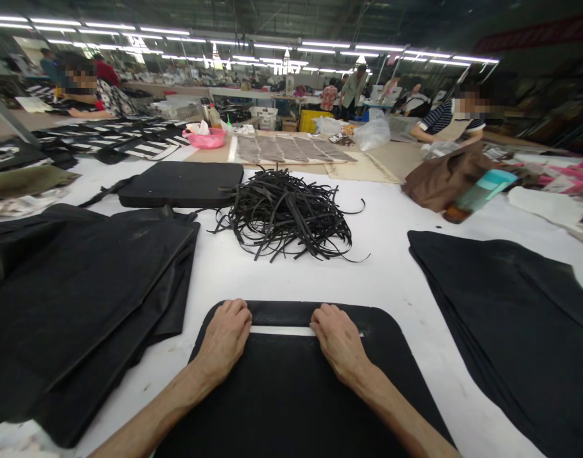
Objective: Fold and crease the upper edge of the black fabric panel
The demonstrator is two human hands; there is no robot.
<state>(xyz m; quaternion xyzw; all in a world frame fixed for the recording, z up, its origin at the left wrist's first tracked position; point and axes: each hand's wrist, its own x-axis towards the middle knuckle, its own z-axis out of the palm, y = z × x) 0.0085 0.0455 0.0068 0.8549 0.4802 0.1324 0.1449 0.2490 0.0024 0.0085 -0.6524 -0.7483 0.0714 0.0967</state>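
Note:
A large black sheet-like panel with rounded far corners lies in front of me on the white tabletop. Near its far edge runs a black band, with a thin white strip showing between it and the rest of the panel. My left hand grips the left part of this band, fingers bent and close together. On the right part, my right hand is closed in the same way. The fingertips and thumbs of both hands are partly hidden.
Beyond the panel lies a tangled heap of narrow black strips beside a thick black slab. Stacked black sheets lie to the left and right. A teal-lidded bottle leans on brown cloth. Other people work farther back.

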